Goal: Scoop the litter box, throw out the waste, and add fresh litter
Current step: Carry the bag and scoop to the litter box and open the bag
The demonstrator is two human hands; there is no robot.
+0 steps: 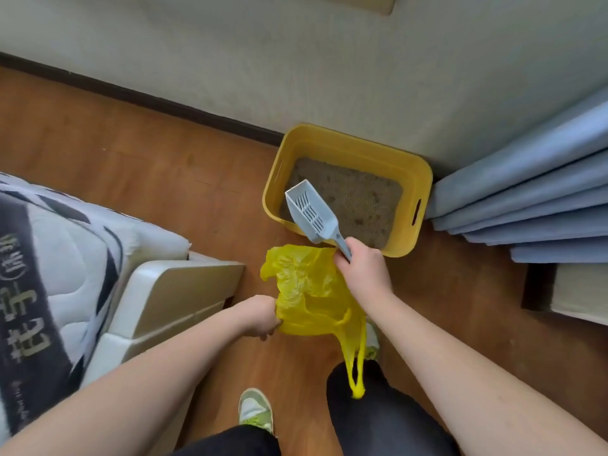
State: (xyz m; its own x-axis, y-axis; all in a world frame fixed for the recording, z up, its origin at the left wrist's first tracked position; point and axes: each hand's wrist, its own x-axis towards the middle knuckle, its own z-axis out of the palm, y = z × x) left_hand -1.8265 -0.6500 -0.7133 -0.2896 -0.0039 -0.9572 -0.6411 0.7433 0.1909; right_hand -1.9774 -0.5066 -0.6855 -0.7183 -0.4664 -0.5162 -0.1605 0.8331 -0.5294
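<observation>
**Scooping not started: bag & scoop in hand, box still dirty**

You're standing over the litter box (348, 189), a yellow tub on the wood floor (131, 166), tucked into the corner by the wall and just beside the blue curtain (526, 199). Your right hand (363, 271) has its grip closed round the handle of the grey-blue scoop (311, 210); the slotted head hangs over the box's near edge, above the litter, not in it, and looks empty. The same hand seems to pinch one edge of the yellow plastic bag (309, 291) too, though that's hard to tell for sure. Your left hand (261, 319) has its grip pinched on the bag's other edge, so the bag is stretched between both hands, w/ a handle loop dangling by your knee.

Progress, as I judge it: prep only. A few dark clumps still show in the litter (348, 199), so nothing's been scooped, and the bag looks limp & empty. Left to do: open the bag mouth, scoop the clumps, tip into bag, bin it, top up. No fresh-litter sack in view, so you'll need to fetch it. Bed (49, 245) sits on your left, clear of the work.
</observation>
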